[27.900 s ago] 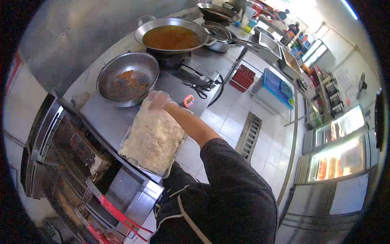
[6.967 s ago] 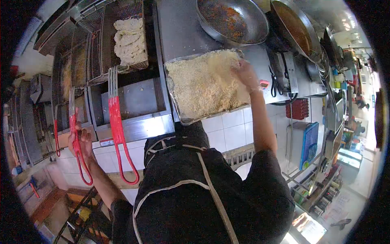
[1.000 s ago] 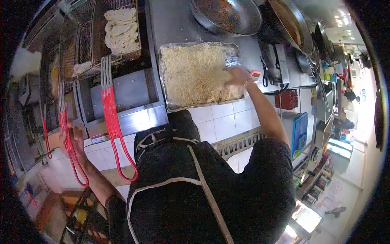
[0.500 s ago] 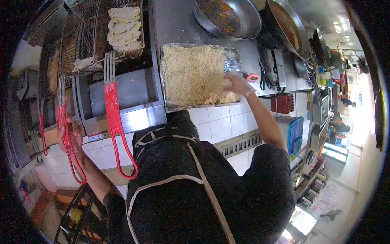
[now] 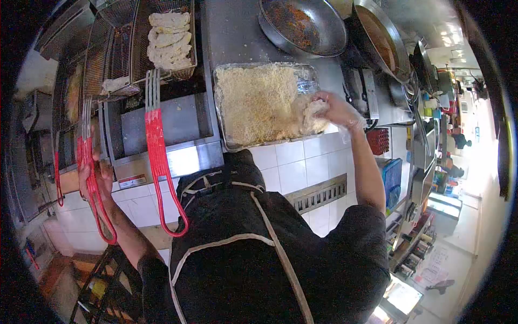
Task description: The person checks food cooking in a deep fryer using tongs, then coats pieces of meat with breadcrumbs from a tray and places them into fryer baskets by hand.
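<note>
My right hand (image 5: 340, 112), in a clear plastic glove, pinches a piece of flour-coated food (image 5: 313, 116) over the right side of the breading tray (image 5: 220, 132). Pale crumbly breading (image 5: 253, 100) fills most of that tray. At the far left, my left hand (image 5: 98, 175) is closed around the red handle (image 5: 90, 167) of a fryer basket (image 5: 110, 59); the handle partly hides its fingers. Beside it, another fryer basket (image 5: 141, 32) holds several coated pieces (image 5: 170, 43), and its red handle (image 5: 157, 143) sticks out toward me.
A metal bowl (image 5: 329, 32) with orange-brown residue stands behind the tray. To its right is a large pan (image 5: 386, 40) of brownish contents. Metal fryer edges (image 5: 189, 159) border the left side. A red crate (image 5: 377, 141) and a blue container (image 5: 392, 178) sit below the counter.
My right hand has lifted slightly and turned, and a coated piece now shows in its fingers. My left hand stays at the basket handle. The view has shifted slightly.
</note>
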{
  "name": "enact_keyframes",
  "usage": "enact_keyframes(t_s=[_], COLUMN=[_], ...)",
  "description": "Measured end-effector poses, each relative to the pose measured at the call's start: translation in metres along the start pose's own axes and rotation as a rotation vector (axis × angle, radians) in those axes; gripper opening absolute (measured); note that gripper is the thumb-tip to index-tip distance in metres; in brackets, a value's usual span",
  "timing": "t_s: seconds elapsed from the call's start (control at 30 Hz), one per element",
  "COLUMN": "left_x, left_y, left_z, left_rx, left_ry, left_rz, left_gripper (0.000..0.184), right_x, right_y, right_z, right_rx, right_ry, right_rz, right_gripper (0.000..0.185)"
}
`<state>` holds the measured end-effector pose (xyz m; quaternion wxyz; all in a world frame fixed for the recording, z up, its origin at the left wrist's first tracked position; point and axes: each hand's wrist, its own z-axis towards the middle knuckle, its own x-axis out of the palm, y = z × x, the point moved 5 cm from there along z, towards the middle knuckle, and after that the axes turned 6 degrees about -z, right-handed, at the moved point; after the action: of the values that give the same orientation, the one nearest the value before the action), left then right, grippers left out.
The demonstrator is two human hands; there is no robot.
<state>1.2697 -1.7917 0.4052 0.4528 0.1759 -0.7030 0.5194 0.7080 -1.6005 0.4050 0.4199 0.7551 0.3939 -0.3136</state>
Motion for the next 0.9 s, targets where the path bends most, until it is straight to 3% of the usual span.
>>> enact_keyframes(t_s=[0.07,0.17,0.23,0.3,0.33,0.4,0.47,0.57,0.6,0.73,0.83,0.9], left_x=[0.009,0.007,0.003,0.003,0.014,0.022,0.022,0.034,0.033,0.029,0.026,0.018], left_y=[0.001,0.001,0.001,-0.001,0.001,0.002,0.003,0.003,0.001,0.002,0.003,0.001], left_z=[0.002,0.002,0.001,-0.001,0.0,0.002,0.003,0.004,0.003,0.003,0.004,0.004], left_rx=[0.008,-0.02,-0.079,-0.011,-0.02,-0.021,-0.064,-0.091,-0.06,-0.065,-0.064,-0.017], left_ry=[0.049,0.076,0.147,0.061,0.085,0.109,0.127,0.163,0.105,0.137,0.144,0.055], left_rz=[0.009,0.021,-0.014,0.038,0.021,0.008,-0.04,-0.053,-0.039,-0.08,-0.097,-0.016], left_gripper=[0.069,0.069,0.049,0.047,0.048,0.049,0.05,0.051,0.049,0.049,0.05,0.076], right_x=[-0.015,-0.032,-0.031,-0.025,-0.009,0.016,0.044,0.068,0.046,0.012,0.011,0.02], right_y=[0.019,0.044,0.054,0.053,0.041,0.03,0.028,0.008,0.033,0.044,0.055,0.063], right_z=[-0.003,-0.002,0.007,0.022,0.036,0.067,0.104,0.133,0.112,0.088,0.084,0.096], right_rx=[0.017,-0.053,-0.082,-0.111,-0.223,-0.341,-0.174,-0.272,-0.101,-0.088,-0.19,-0.276], right_ry=[-0.047,-0.151,-0.134,-0.116,-0.077,-0.03,-0.085,-0.082,-0.065,0.004,0.186,0.205], right_rz=[0.043,-0.033,-0.009,0.013,0.44,0.866,-0.061,-0.259,-0.216,-0.092,0.103,-0.022], right_gripper=[0.038,0.039,0.04,0.042,0.045,0.049,0.057,0.06,0.059,0.058,0.058,0.056])
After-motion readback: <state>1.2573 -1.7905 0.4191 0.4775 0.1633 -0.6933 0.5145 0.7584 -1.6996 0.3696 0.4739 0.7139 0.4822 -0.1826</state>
